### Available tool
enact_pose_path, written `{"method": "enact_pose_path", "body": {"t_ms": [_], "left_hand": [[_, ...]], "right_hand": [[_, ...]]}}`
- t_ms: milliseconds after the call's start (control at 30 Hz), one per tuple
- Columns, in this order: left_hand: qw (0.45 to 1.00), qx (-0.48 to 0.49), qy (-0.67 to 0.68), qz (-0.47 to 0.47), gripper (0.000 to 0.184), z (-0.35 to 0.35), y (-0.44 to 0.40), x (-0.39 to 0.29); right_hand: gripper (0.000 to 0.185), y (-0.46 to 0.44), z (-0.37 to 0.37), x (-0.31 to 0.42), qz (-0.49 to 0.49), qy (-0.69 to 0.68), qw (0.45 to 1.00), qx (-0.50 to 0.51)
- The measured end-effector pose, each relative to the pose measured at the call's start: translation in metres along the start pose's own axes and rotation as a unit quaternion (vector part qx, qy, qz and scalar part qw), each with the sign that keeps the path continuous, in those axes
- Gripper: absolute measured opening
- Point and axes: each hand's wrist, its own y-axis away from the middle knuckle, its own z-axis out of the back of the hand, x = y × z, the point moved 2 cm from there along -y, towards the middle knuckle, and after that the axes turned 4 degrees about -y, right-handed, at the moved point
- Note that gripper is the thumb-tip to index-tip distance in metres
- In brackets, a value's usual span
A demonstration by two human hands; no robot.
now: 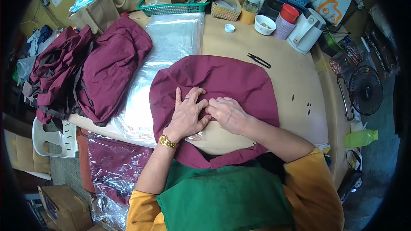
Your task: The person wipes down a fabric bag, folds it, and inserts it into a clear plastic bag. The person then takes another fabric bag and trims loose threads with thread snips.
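Observation:
A maroon cloth item point(239, 77) lies spread and slightly wrinkled on the table in front of me. Its lower edge forms a loop-like band point(229, 157), with beige table surface visible inside. My left hand point(187, 113) rests on the cloth with its fingers apart, pressing it down. Close beside it, my right hand point(227, 113) is closed in a pinch against the cloth, fingertips near the left fingers. What sits between those fingertips is hidden. Small black thread snips point(259, 60) lie beyond the cloth, to the right.
Clear plastic bags point(171, 38) are stacked left of the cloth. More maroon pieces point(109, 68) heap at far left. A green basket point(171, 8), a white bowl point(265, 25), a red cup point(290, 13) and a white kettle point(306, 31) line the back. A black fan point(365, 90) stands right.

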Motion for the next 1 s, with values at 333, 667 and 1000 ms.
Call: {"method": "enact_pose_path", "body": {"t_ms": [333, 667, 1000], "left_hand": [[0.995, -0.065, -0.05, 0.055, 0.017, -0.017, 0.003, -0.03], [0.996, -0.086, -0.003, 0.038, 0.018, -0.01, 0.009, -0.031], [0.997, -0.069, -0.034, 0.03, 0.018, -0.011, 0.008, -0.036]], "right_hand": [[0.008, 0.016, 0.028, -0.046, -0.167, -0.005, 0.985, -0.036], [0.015, 0.016, 0.02, -0.064, -0.222, 0.072, 0.964, -0.13], [0.01, 0.019, 0.019, -0.046, -0.263, -0.002, 0.957, -0.125]]}}
